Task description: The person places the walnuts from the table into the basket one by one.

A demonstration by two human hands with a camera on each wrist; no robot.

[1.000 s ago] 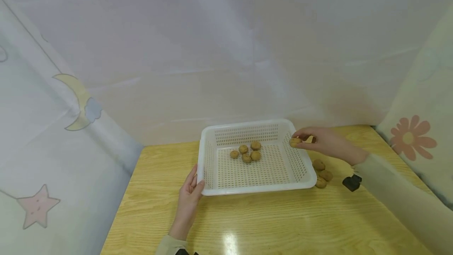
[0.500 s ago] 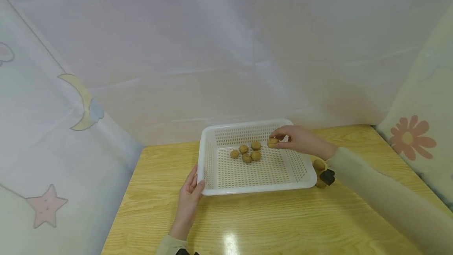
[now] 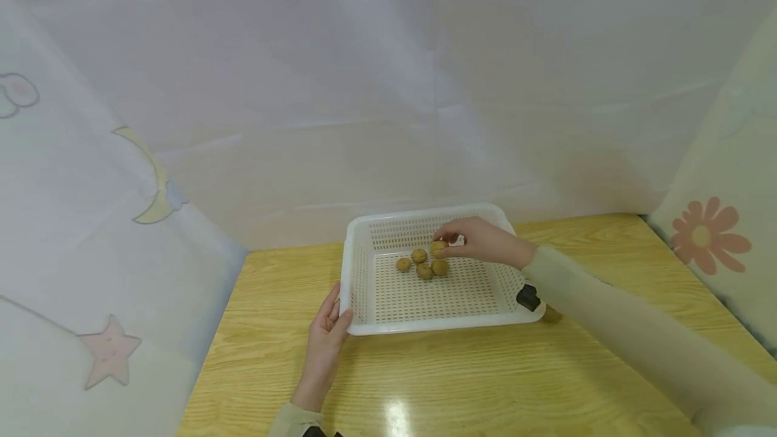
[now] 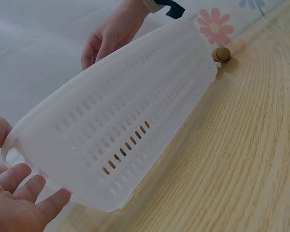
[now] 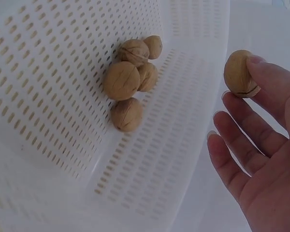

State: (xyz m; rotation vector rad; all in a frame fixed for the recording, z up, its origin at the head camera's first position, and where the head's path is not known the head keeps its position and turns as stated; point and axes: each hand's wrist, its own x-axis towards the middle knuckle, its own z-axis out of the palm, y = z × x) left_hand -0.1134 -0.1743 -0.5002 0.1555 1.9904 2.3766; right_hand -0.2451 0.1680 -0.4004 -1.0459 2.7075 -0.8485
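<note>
A white plastic basket (image 3: 419, 326) with slotted walls stands on the wooden table. My left hand (image 3: 324, 339) grips the rim at its left end; the left wrist view shows the thumb above and the fingers (image 4: 31, 188) curled at the handle. Over the basket, my right hand (image 3: 482, 241) pinches a walnut (image 5: 239, 73) between thumb and fingers, apart from the others. Several walnuts (image 5: 123, 81) lie clustered on the basket floor below. From the head view, the hand and held walnut hide part of the cluster.
Beyond the basket's right end a walnut (image 3: 552, 315) lies on the table (image 3: 425, 383), partly behind the right sleeve (image 3: 613, 315). A pale cloth wall (image 3: 388, 120) rises right behind the basket. Printed side walls (image 3: 710, 241) border the table.
My right hand has moved left from the basket's right rim to above the walnut cluster, carrying its walnut. My left hand and the basket have stayed in place.
</note>
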